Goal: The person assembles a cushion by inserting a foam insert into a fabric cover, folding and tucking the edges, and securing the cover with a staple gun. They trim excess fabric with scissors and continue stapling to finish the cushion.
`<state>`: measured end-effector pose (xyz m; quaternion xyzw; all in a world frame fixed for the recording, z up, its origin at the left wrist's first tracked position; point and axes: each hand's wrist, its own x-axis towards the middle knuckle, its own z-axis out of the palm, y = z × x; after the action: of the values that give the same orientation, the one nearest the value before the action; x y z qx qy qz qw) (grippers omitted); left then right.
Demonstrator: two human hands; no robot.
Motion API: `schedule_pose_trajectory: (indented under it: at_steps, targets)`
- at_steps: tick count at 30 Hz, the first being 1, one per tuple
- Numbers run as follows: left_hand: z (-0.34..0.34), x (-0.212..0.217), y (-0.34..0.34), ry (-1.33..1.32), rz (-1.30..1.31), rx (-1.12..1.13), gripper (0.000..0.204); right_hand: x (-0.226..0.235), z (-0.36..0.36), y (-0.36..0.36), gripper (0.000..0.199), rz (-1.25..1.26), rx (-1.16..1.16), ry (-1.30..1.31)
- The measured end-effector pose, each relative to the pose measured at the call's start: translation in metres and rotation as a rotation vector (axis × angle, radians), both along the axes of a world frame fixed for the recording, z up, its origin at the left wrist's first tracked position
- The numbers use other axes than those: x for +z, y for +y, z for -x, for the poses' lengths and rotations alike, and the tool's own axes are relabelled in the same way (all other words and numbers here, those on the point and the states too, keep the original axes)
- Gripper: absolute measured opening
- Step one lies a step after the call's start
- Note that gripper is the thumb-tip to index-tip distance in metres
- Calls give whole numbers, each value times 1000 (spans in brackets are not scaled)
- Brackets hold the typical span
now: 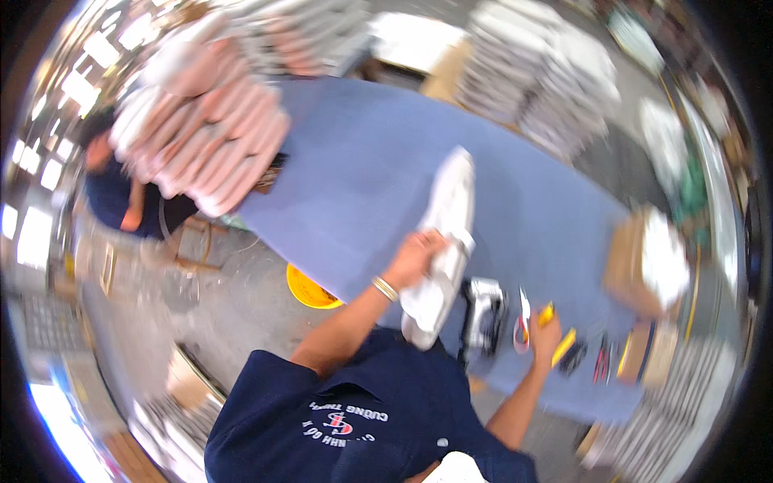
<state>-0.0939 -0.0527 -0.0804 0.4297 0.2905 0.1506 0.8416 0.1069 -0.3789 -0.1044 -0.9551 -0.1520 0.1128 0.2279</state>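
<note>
A blue counter (362, 169) runs across the room. A pile of pink and white folded goods (201, 137) sits at its far left end, grey stacks (531, 72) behind it, a brown box (632, 266) on its right, a yellow bucket (310, 291) on the floor beneath.

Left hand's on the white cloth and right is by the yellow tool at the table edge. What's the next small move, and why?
Probably close the right hand on the yellow-handled tool and bring it toward the white folded cloth. The left hand pins that cloth on the blue table, and the right hand sits at the tool beside the small black-and-white device. Blur hides whether the grip is closed.
</note>
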Motion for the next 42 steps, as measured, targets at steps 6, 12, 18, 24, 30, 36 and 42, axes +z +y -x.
schedule_pose_trajectory:
  at_steps: [6,12,18,24,30,36,42]
  targets:
    - [9,36,-21,-91,-133,-3,35,20,-14,62,59,-459,84,105]
    - [71,49,-13,-269,-115,295,18,37,66,173,63,-574,456,432]
    - [220,-11,-2,136,-111,819,16,6,69,169,64,-640,266,406]
    - [336,-174,-135,1161,-103,558,23,-1,54,161,61,-520,294,392]
    - [318,-226,-191,1193,5,362,35,35,80,180,68,-487,376,314]
    - [316,-234,-145,1292,-183,416,39,39,91,185,65,-468,457,315]
    - [325,-212,-60,1207,-132,667,34,41,89,186,61,-487,424,346]
